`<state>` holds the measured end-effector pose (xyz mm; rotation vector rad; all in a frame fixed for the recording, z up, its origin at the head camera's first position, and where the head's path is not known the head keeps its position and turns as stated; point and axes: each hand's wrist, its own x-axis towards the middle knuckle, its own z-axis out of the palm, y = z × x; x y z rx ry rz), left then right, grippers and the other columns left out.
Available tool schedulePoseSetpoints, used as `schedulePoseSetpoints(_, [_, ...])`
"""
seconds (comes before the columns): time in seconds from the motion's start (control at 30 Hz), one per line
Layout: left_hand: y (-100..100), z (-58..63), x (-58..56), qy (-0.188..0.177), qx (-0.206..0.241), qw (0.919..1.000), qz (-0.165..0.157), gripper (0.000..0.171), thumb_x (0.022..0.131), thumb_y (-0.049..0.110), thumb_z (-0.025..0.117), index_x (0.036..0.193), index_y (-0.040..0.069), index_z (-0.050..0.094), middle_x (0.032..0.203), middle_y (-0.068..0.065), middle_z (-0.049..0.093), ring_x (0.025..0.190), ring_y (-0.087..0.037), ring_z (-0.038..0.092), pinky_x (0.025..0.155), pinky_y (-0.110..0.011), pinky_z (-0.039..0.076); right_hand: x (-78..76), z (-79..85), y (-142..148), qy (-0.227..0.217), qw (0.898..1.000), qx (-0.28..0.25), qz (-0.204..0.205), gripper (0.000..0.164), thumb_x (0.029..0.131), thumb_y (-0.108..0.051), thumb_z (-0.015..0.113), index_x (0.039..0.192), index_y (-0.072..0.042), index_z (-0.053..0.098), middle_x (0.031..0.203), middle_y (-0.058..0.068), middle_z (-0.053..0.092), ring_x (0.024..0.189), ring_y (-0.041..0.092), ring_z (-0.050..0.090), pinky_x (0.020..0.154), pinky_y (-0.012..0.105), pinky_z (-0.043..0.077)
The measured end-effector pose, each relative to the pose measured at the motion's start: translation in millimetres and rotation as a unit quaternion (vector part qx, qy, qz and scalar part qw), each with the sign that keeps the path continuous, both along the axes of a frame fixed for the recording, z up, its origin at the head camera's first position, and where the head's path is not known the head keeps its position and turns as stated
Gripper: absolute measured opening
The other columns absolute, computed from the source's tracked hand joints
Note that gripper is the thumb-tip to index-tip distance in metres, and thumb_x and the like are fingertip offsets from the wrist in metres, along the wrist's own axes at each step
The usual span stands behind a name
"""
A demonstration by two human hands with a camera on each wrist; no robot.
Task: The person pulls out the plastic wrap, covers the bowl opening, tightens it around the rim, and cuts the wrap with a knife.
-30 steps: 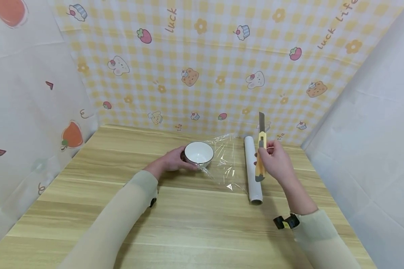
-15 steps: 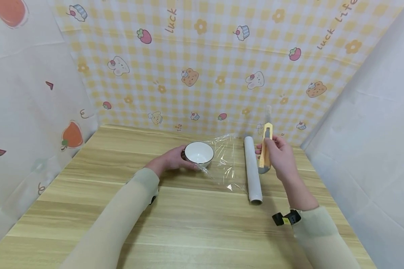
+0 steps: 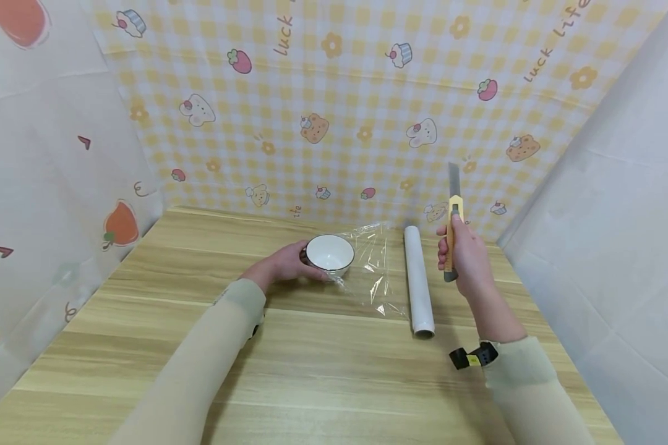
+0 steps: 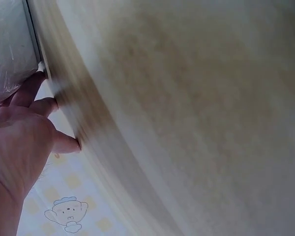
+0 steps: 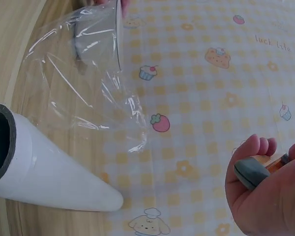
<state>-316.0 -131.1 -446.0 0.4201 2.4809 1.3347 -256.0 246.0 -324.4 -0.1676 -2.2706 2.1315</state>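
A white bowl (image 3: 330, 252) with a dark rim stands upright on the table, and my left hand (image 3: 286, 262) holds its left side, thumb at the near side. Clear cling film (image 3: 370, 272) clings to the bowl and spreads rightward in wrinkles; whether it still joins the roll I cannot tell. My right hand (image 3: 470, 256) grips a yellow utility knife (image 3: 454, 205) in the air right of the roll, its long blade out and pointing up. The right wrist view shows the knife's grey butt end (image 5: 251, 172). Between the hands lies the white cling film roll (image 3: 419, 281).
The wood-grain table (image 3: 323, 377) runs back to a yellow checked cloth wall (image 3: 345, 93). White cloth walls close in on the left (image 3: 50, 204) and on the right (image 3: 595, 204). A small black wrist camera (image 3: 473, 356) sits on the right sleeve.
My right hand has lifted the utility knife up and to the right, away from above the roll. The left hand, bowl, film and roll stay in place.
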Motion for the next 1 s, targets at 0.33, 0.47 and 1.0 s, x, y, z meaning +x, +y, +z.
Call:
schedulePoseSetpoints(0.33, [-0.9, -0.2, -1.0, -0.007, 0.001, 1.0000, -0.006, 0.102, 0.087, 0.038, 0.096, 0.166, 0.005, 0.040, 0.157, -0.016, 0.061, 0.154, -0.035, 0.048, 0.136, -0.055, 0.026, 1.8, 0.8, 0.8, -0.027, 0.998, -0.009, -0.060, 0.071, 0.098, -0.086, 0.052, 0.075, -0.019, 0.058, 0.055, -0.008, 0.052, 0.047, 0.010, 0.048, 0.045, 0.028, 0.049])
schedulePoseSetpoints(0.47, [-0.6, 0.9, -0.6, -0.015, 0.004, 0.9999, -0.007, 0.103, 0.088, 0.037, 0.095, 0.167, 0.005, 0.038, 0.160, -0.017, 0.059, 0.156, -0.035, 0.047, 0.137, -0.053, 0.026, 2.3, 0.3, 1.6, -0.020, 0.997, -0.010, -0.071, 0.069, 0.098, -0.083, 0.055, 0.072, -0.019, 0.058, 0.053, -0.007, 0.051, 0.045, 0.010, 0.047, 0.043, 0.028, 0.048])
schedulePoseSetpoints(1.0, [-1.6, 0.6, -0.5, -0.018, 0.019, 0.9996, -0.010, 0.104, 0.089, 0.033, 0.095, 0.169, 0.006, 0.036, 0.162, -0.017, 0.057, 0.156, -0.034, 0.046, 0.137, -0.053, 0.026, 1.2, -2.4, 1.1, -0.018, 0.997, 0.004, -0.079, 0.056, 0.110, -0.059, 0.049, 0.073, -0.018, 0.058, 0.053, -0.008, 0.051, 0.044, 0.011, 0.047, 0.040, 0.028, 0.046])
